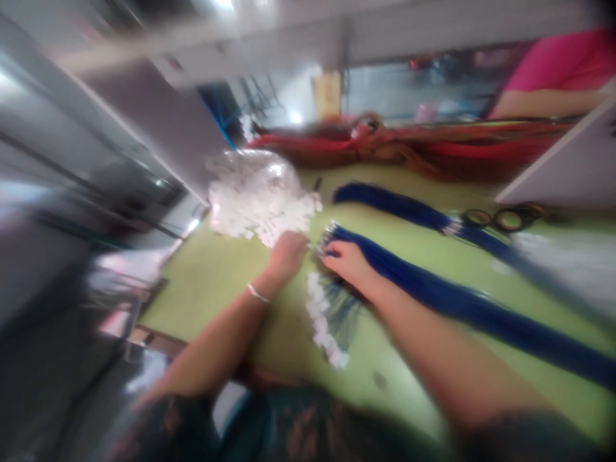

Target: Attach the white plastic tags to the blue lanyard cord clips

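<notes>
Just in front of a heap of small white plastic connectors (269,212), my left hand (287,253) is closed in a pinch; blur hides what its fingertips hold. My right hand (349,260) pinches a blue wire (332,254) close to the pale tips of a long blue wire bundle (433,289). The two hands almost meet, fingertips facing each other. Below them lies an uneven row of white connectors (320,317) with thin dark wires attached, fanning to the right under my right wrist.
A second blue wire bundle (394,200), tied with a pale band, lies farther back on the green table (192,289). Scissors (507,219) rest beside it. Red and brown wire bundles (433,144) stretch along the back. Clear plastic (568,256) is at right. A person in a pink sleeve (561,64) is beyond.
</notes>
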A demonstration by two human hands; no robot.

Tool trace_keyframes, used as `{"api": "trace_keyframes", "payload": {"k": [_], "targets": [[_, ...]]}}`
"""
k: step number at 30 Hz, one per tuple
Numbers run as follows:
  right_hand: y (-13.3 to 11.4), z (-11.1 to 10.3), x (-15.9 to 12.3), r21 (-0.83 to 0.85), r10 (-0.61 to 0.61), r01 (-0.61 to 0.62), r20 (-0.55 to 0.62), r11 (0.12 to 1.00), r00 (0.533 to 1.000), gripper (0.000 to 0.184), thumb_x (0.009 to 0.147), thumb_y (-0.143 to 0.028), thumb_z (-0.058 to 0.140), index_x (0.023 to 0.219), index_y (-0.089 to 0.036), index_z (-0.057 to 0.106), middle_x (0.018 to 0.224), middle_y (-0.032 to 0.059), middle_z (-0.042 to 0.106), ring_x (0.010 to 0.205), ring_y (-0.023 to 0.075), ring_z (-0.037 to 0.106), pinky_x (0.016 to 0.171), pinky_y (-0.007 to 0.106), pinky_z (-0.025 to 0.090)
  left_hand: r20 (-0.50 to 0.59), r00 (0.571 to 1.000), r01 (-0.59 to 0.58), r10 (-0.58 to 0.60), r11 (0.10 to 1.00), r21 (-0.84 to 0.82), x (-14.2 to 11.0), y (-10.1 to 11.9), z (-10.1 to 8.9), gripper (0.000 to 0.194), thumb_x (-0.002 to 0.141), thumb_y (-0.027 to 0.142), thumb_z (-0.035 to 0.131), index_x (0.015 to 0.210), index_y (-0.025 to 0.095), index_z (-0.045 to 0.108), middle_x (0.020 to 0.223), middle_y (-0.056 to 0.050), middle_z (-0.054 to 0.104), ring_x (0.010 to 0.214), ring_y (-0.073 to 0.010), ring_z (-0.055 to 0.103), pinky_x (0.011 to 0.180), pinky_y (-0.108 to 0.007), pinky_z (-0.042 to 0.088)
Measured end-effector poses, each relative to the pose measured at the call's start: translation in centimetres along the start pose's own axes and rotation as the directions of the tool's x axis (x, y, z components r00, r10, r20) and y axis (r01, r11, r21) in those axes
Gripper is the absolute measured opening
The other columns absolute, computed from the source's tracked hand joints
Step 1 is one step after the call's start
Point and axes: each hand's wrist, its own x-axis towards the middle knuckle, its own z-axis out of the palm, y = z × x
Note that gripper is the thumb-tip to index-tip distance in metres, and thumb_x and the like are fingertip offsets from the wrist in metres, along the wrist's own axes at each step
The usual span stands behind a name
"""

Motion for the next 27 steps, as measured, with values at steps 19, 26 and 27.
{"api": "trace_keyframes", "payload": {"k": [19,26,27], "targets": [[0.1,0.3,-1.0,-0.084,-0.180,0.174,-0.078,0.981,0.981,0.013,0.071,-0.021,0.053,0.075,-0.016,0.065,0.066,-0.0005,0.064,0.059,0.0119,0.051,0.060,0.022,0.039,0.454,0.767,0.508,-0.452,-0.004,-0.861,-2.2,4.3,-0.4,0.020,0.074,0.028,0.072,0.085,0.011,0.071,0.063,-0.003,0.059,0.053,-0.0067,0.047,0.048,-0.018,0.033],[-0.4,0.3,-1.1,-0.211,-0.178,0.169,-0.020,0.963,0.984,0.007,0.070,-0.020,0.053,0.068,-0.018,0.059,0.057,-0.0028,0.056,0.052,0.0107,0.044,0.053,0.022,0.031,0.469,0.754,0.536,-0.460,0.017,-0.844,-2.3,4.4,-0.3,0.023,0.072,0.033,0.074,0.075,0.012,0.066,0.056,0.000,0.054,0.048,-0.0051,0.043,0.044,-0.017,0.029],[-0.5,0.4,-1.1,-0.245,-0.172,0.164,-0.014,0.956,0.985,0.007,0.070,-0.020,0.053,0.067,-0.018,0.058,0.056,-0.0027,0.055,0.052,0.0108,0.043,0.053,0.023,0.029,0.469,0.751,0.541,-0.464,0.026,-0.840,-2.4,4.4,-0.3,0.024,0.073,0.034,0.074,0.073,0.012,0.065,0.055,0.001,0.054,0.047,-0.0049,0.042,0.043,-0.017,0.029]]}}
